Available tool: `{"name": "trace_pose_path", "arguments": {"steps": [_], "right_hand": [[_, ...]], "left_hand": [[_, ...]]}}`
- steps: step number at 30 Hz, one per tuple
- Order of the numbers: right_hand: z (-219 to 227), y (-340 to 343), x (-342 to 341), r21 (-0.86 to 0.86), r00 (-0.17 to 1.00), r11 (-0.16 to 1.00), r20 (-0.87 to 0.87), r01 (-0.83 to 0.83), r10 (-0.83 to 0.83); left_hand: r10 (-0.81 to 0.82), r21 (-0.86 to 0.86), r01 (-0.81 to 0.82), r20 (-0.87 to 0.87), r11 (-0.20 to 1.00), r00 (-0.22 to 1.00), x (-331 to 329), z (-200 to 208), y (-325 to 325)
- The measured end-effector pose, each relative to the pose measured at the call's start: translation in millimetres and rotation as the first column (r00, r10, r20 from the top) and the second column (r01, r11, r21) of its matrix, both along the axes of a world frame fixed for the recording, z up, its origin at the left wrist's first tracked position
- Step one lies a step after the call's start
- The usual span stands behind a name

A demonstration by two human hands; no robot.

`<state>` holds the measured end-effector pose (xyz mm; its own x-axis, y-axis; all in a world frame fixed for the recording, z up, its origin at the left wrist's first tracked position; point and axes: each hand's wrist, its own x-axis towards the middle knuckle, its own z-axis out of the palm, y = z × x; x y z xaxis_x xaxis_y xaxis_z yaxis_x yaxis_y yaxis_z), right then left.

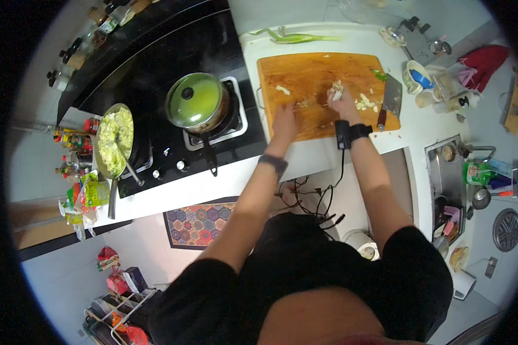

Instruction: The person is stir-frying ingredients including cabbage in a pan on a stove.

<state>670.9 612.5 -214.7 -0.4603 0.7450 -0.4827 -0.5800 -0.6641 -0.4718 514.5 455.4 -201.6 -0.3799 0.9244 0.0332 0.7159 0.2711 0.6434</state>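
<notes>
A white worktop point(362, 43) at the frame's upper right carries a brown rectangular wooden board point(311, 72). Over it, the right hand point(345, 106) grips small pale chopped pieces point(336, 90); the left hand point(283, 122) is at lower left, its grip impossible to tell.

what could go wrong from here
The cleaver lies at the cutting board's right edge, near the right hand, so a careless reach might cause a cut.
The pan handle juts toward the counter's front edge and could get bumped.
The cable hanging from the wrist device might snag.
</notes>
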Motion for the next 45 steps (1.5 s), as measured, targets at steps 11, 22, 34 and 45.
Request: {"name": "trace_pose_path", "arguments": {"steps": [11,22,34,45], "right_hand": [[21.8,-52.1,71.9,-0.463,0.858,0.884,-0.424,0.068,-0.289],[80.9,-109.0,31.9,0.790,0.780,0.584,0.482,-0.188,-0.399],[197.2,-272.8,-101.2,0.270,0.977,0.962,0.188,0.048,-0.101],[253.2,-385.3,-485.8,0.331,0.786,0.886,-0.426,-0.326,0.448]], "left_hand": [[-0.019,-0.194,-0.058,-0.376,0.979,0.927,-11.6,-46.9,84.3],[-0.366,0.621,0.220,0.115,0.752,0.924,82.5,66.5,25.2],[-0.477,0.579,0.408,-0.038,0.706,0.878,-27.3,173.1,-158.2],[0.026,0.723,0.054,-0.098,0.688,0.995,-366.6,254.7,-320.6]]}}
